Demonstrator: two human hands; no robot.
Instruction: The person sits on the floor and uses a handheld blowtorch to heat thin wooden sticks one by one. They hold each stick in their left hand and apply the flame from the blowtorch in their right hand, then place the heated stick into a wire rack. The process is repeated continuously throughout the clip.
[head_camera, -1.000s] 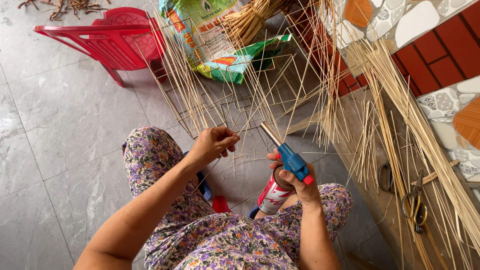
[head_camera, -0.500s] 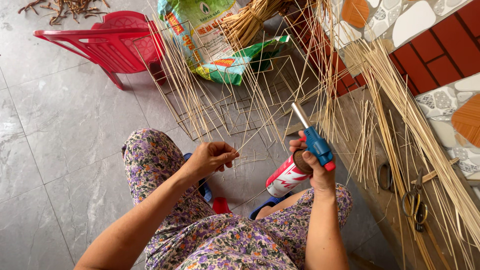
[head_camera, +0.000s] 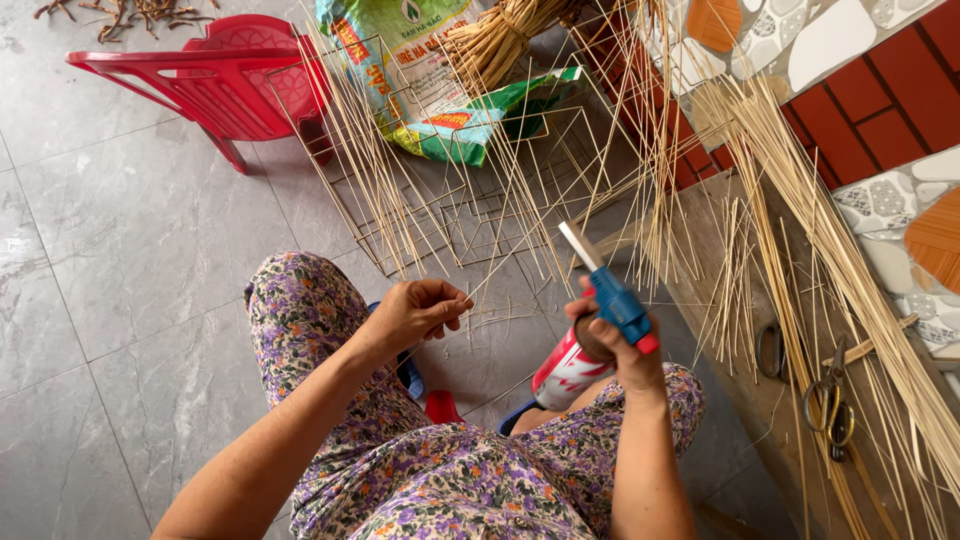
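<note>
While I look down over my flowered lap, this is what I see, left to right:

Red chair (head_camera: 215, 75): a plastic chair lying tipped over on the grey tiled floor (head_camera: 110, 260), far left and well away from my hands.

Printed sack (head_camera: 420, 80): a green and orange bag beyond the chair, with a bundle of reeds (head_camera: 500, 40) lying across it.

Wire frame (head_camera: 440, 200): a thin grid on the floor ahead of my knees, with pale strips running through it.

Left hand (head_camera: 415, 312): fingers pinched together on one thin bamboo strip (head_camera: 505, 268), which rises away toward the frame.

Right hand (head_camera: 618, 345): fingers wrapped tight around a gas torch (head_camera: 595, 320), blue head with a metal nozzle pointing up and left, red and white canister below my palm; it sits just right of the pinched strip, above my right knee.

Loose strips (head_camera: 820, 260): a long pale heap along the wall on the right.

Scissors (head_camera: 832, 405): lying among the strips at the far right.
</note>
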